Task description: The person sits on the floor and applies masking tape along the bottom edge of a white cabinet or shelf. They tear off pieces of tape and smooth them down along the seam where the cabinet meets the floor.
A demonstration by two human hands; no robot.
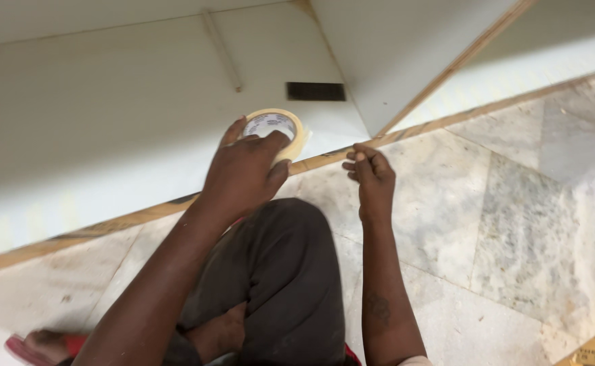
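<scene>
Two hands are working: your left hand (pixel 243 173) is gripping the tape roll (pixel 277 130) around its rim. It looks light and stiff. Your right hand (pixel 372 177) is pinching its fingertips together, possibly on the tape's end.

One roll of masking tape (pixel 275 130), and two hands beside it (left hand (pixel 243 173) gripping, right hand (pixel 372 177) just right). Above the roll: one dark slot (pixel 315 91), one thin wooden strip (pixel 221 51).

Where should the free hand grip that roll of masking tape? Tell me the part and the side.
Grip the tape roll by its bare outer rim on the right, coming from the right hand. The left hand already covers its near-left edge, and the flat round band suits a pinch.
</scene>
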